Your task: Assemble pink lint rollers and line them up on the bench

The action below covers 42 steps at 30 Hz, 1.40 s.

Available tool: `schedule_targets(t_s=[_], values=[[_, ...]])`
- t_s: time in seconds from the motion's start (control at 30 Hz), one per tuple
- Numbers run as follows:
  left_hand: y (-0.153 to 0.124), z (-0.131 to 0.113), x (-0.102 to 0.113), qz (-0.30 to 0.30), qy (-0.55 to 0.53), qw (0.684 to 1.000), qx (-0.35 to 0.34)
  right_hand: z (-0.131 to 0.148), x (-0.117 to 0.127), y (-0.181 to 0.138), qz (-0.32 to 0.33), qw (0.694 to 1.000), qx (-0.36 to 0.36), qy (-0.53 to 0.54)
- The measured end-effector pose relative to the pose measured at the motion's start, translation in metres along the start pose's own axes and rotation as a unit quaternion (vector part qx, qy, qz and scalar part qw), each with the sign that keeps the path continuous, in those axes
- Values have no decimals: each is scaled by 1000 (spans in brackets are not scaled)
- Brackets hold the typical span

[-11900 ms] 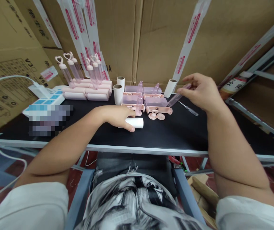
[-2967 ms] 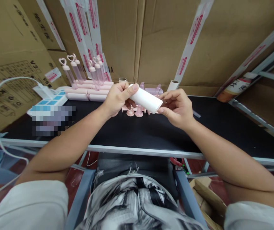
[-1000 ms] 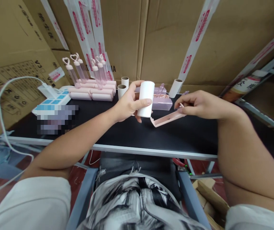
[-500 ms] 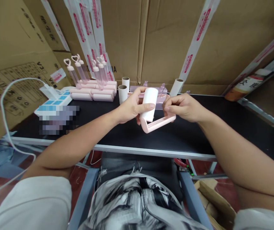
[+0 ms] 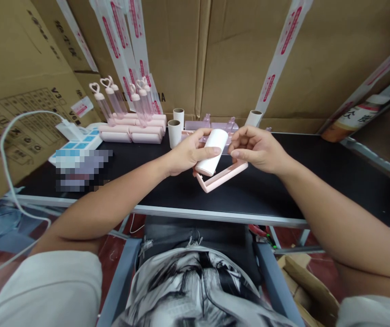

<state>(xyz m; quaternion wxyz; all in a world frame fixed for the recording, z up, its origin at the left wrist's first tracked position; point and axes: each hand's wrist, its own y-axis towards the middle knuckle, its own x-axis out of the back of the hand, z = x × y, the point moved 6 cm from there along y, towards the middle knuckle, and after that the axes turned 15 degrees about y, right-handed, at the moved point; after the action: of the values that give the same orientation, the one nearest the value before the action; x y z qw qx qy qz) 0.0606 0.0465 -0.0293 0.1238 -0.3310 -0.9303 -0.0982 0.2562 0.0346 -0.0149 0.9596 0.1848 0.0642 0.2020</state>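
Head view: my left hand (image 5: 184,154) pinches the white roll (image 5: 211,152), tilted. My right hand (image 5: 258,147) pinches the pink frame (image 5: 222,177), touching the roll's lower end.

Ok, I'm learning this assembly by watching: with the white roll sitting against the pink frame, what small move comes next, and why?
Probably press the white roll down between the end tabs of the pink frame. The left hand grips the roll tilted, its lower end at the frame's near tab, while the right hand steadies the far end; it does not look seated.

White short sleeves, black-and-white printed shirt front, bare forearms
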Motion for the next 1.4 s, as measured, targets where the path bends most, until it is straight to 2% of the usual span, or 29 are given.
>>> schedule_targets(t_s=[0.2,0.4,0.63,0.8,0.87,1.07,1.2,1.3,1.4], values=[[0,3,-1,21,20,1000,12,6,2,1,-52,997,57,-31],[5,5,-3,34,47,998,-28,3,-1,-1,-85,992,78,-55],[4,5,-5,57,53,996,-40,3,-1,-2,-103,988,94,-71],[-3,7,-14,125,70,990,9,11,-7,-10,-138,978,118,-101],[-5,7,-15,135,88,987,2,14,-11,-12,-145,976,125,-100],[2,3,-3,39,199,975,-91,14,-17,-10,-112,987,93,-68],[-1,-8,1,-21,298,940,-168,-3,-17,-8,-49,998,-31,-20],[-3,-12,2,-62,352,918,-172,-15,-21,-10,2,994,-104,26],[-2,-9,1,-79,370,911,-163,-14,-22,-11,-4,998,-69,14]])
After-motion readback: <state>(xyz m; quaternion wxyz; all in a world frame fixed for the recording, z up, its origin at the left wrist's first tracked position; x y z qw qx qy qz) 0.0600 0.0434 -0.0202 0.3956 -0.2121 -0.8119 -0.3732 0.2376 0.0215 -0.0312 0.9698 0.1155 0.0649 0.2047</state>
